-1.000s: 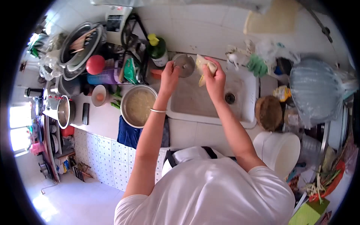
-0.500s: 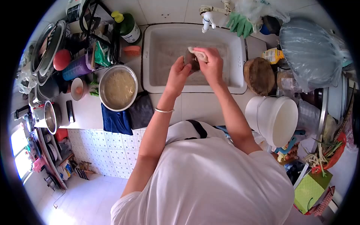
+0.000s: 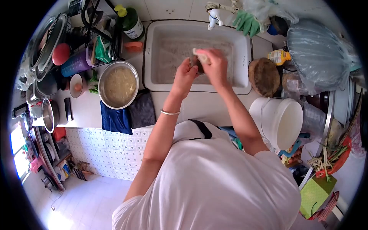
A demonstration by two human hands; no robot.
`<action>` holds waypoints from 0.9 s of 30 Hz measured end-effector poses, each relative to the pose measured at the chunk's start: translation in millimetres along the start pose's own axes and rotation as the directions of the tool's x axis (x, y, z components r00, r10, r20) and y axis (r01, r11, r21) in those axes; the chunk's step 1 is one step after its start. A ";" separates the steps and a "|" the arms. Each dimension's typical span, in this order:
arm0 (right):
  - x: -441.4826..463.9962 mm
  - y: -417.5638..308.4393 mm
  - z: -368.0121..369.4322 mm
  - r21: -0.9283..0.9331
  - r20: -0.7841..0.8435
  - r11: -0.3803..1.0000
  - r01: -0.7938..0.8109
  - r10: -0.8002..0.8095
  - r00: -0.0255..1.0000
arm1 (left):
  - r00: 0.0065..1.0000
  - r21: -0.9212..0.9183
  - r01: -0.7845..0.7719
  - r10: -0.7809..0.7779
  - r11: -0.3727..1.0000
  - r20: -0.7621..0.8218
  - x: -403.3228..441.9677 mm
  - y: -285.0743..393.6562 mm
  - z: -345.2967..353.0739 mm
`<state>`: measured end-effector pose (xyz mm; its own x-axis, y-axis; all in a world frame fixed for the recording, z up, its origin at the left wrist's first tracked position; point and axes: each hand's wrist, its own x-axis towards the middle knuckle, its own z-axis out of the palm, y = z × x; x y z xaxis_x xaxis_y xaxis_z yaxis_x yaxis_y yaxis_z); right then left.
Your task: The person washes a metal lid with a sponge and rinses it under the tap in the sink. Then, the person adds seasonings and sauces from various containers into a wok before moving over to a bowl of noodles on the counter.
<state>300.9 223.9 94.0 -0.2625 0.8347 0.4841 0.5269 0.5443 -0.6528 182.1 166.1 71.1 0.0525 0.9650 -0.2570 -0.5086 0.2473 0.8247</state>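
Observation:
Over the white sink [image 3: 151,69], my left hand [image 3: 184,78] grips a small dark brown object [image 3: 198,66] by its near side, thumb on top. Its exact kind is hard to make out, since both hands cover much of it. My right hand [image 3: 216,68] is closed around a pale, soft-looking cloth or pad [image 3: 201,56], held against the dark object's upper right side. The right fingers are somewhat smeared by motion. Above the sink's back edge is a white tap [image 3: 214,18].
Left of the sink stands a steel bowl of cloudy liquid [image 3: 119,85] beside dark cloths [image 3: 142,111] hanging over the counter edge. On the right are a round wooden block [image 3: 264,77] and a white bucket [image 3: 281,122]. Green gloves [image 3: 245,23] hang near the tap.
My right hand has shifted slightly over the dark object with the pale cloth or pad. My left hand keeps its grip. The whole view has moved a little.

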 end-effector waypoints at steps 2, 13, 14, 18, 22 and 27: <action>-4.8 -7.9 -0.5 0.044 0.069 0.998 0.038 -0.041 0.997 | 0.999 -0.018 -0.016 0.016 1.000 -0.034 -2.0 -0.2 2.8; 4.7 2.1 -3.0 -0.082 0.121 0.995 0.048 -0.038 0.992 | 0.996 0.088 -0.052 0.058 0.995 -0.067 0.6 -13.1 7.8; -6.4 -6.3 0.3 0.062 0.169 0.992 0.106 -0.115 0.979 | 0.996 0.090 -0.058 0.064 0.994 -0.069 3.1 -14.5 3.6; 9.7 4.1 -3.6 -0.056 0.096 0.998 -0.012 0.017 0.995 | 0.993 0.185 -0.089 0.102 0.979 -0.062 6.8 -26.6 -0.9; -9.0 -12.1 -0.3 0.065 0.195 0.994 0.088 -0.099 0.976 | 0.993 0.196 -0.032 0.053 0.980 -0.102 0.7 -21.8 -2.6; -6.0 -7.2 1.4 -0.040 0.113 0.999 0.036 -0.031 0.993 | 0.989 0.216 -0.093 0.114 0.972 -0.090 3.1 -27.6 -1.7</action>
<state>297.5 215.1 95.0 -0.3684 0.8214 0.4354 0.5494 0.5701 -0.6109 194.8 162.2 46.7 -0.0838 0.9751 -0.2053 -0.3138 0.1697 0.9342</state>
